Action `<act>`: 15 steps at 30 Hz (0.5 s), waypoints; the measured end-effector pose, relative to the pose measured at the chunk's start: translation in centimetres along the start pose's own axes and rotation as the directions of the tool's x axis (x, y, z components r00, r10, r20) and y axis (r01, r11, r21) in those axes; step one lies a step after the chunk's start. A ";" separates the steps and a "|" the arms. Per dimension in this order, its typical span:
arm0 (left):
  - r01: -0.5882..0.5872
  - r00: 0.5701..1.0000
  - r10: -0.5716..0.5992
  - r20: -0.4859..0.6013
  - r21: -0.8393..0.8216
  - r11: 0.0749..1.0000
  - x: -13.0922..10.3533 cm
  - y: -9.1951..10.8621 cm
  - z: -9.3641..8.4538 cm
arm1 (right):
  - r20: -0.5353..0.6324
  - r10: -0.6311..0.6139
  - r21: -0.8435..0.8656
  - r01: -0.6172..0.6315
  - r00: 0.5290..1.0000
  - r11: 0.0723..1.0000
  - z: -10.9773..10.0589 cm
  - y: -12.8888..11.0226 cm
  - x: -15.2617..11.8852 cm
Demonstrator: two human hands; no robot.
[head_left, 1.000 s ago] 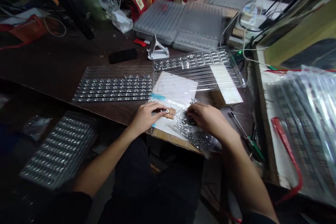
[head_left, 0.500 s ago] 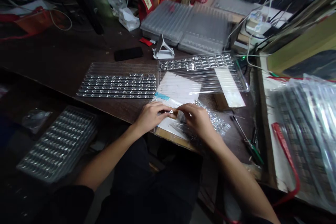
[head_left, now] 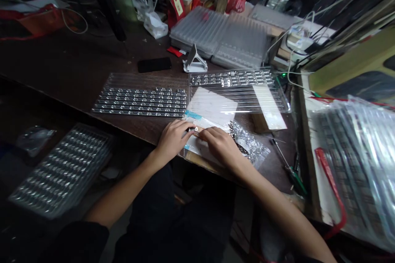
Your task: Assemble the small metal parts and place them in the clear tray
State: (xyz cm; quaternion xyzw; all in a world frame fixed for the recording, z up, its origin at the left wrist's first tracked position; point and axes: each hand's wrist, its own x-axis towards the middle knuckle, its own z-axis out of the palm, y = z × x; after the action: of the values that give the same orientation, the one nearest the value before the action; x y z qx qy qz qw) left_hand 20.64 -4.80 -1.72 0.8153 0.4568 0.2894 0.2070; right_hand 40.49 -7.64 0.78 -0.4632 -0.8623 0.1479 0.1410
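Between thumb and fingers, my left hand (head_left: 173, 137) grips a small shiny metal part (head_left: 193, 129) above the white board (head_left: 212, 104). My right hand (head_left: 217, 141) is closed beside it, fingertips close to the part; whatever they pinch is too small to make out. A clear bag of small metal pieces (head_left: 254, 144) lies just right of my right hand. Behind my hands, one clear ribbed tray (head_left: 142, 100) holds rows of shiny metal parts, and a second tray (head_left: 243, 94) has such parts along its far side.
A black phone (head_left: 154, 64) and a white stand (head_left: 195, 61) are behind the trays. A green-handled screwdriver (head_left: 294, 176) lies at right, near wrapped stacks (head_left: 358, 164). Another filled tray stack (head_left: 61, 168) sits lower left. Stacked clear trays (head_left: 200, 28) stand farther back.
My right hand has moved left, closer to my left hand. The metal part between my left fingers now shows more of its length and sits slightly farther left.
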 end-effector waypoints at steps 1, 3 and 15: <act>0.002 1.000 -0.003 -0.011 -0.006 1.000 0.1 0.0 0.0 | 0.007 -0.015 -0.025 0.016 1.000 1.000 0.0 -0.2 0.0; 0.023 0.998 -0.024 -0.055 -0.028 0.999 0.3 0.3 0.0 | 0.001 -0.015 0.000 0.015 1.000 1.000 -0.2 -0.1 0.0; 0.013 0.999 -0.021 -0.044 -0.165 0.986 1.9 3.4 2.5 | 0.133 0.309 -0.045 -0.306 0.942 0.951 -4.8 3.9 -3.7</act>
State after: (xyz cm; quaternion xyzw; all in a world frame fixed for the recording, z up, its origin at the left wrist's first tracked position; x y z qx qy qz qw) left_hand 25.26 -5.01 -0.98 0.7847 0.4428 0.3430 0.2656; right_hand 47.21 -8.14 3.27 -0.5822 -0.7889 0.1898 0.0506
